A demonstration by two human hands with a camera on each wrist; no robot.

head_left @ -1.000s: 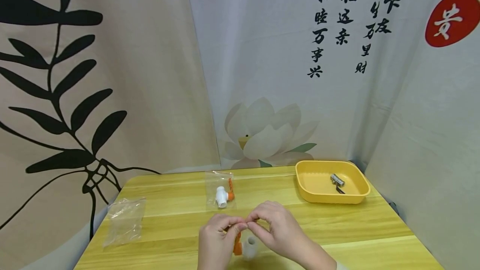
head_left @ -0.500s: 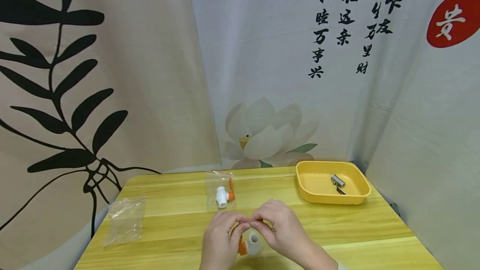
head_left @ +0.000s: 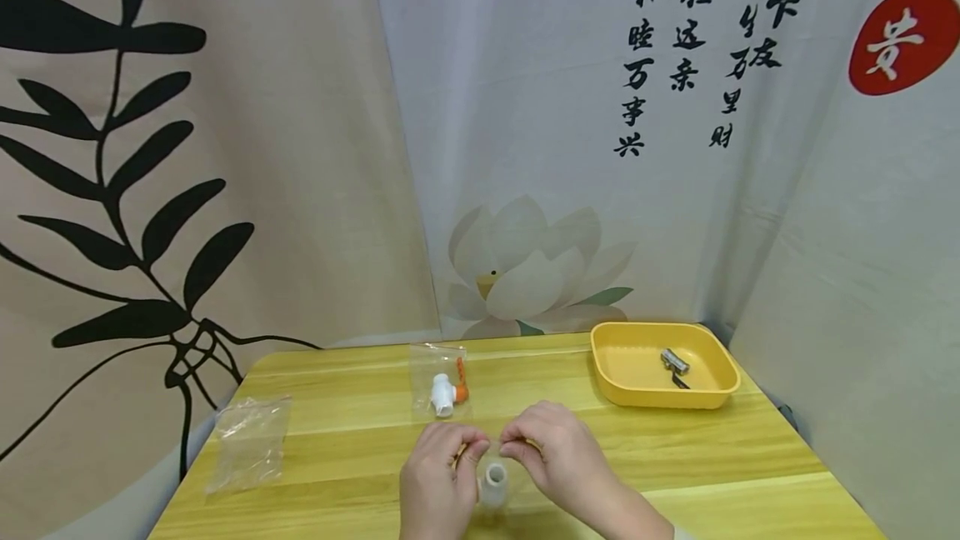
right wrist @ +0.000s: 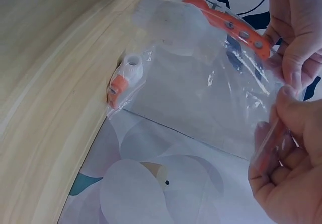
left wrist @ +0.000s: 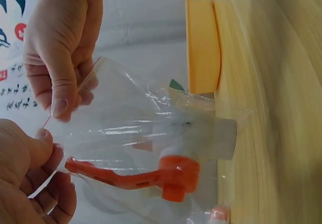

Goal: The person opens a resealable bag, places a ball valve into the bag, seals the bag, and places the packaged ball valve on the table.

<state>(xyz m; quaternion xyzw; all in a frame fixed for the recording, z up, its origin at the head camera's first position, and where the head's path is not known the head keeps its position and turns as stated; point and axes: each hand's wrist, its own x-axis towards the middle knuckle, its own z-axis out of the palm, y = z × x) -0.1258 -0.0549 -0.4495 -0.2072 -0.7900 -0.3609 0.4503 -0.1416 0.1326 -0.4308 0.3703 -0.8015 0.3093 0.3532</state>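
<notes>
A clear zip bag [left wrist: 121, 118] hangs upright between my hands, with a white plastic valve [head_left: 493, 486] with an orange handle [left wrist: 115, 176] inside it. My left hand [head_left: 437, 482] pinches the bag's top edge on one side. On the other side, my right hand [head_left: 558, 458] pinches the same edge between thumb and fingers. A thin red seal line shows along that edge in the left wrist view. The fingertips of the two hands are a short way apart. From the head view, the orange handle is hidden behind my left hand.
A second bagged valve [head_left: 443, 394], also white and orange, lies farther back on the wooden table [head_left: 345, 457]. At the left lies a clear plastic bag [head_left: 251, 448]. A yellow tray [head_left: 667, 397] holding a small metal piece [head_left: 675, 360] stands at the back right.
The fingertips, touching or nearly so before, have drawn slightly apart along the bag's edge. The valve in the bag has shifted a little, and its orange part has gone out of sight in the head view.
</notes>
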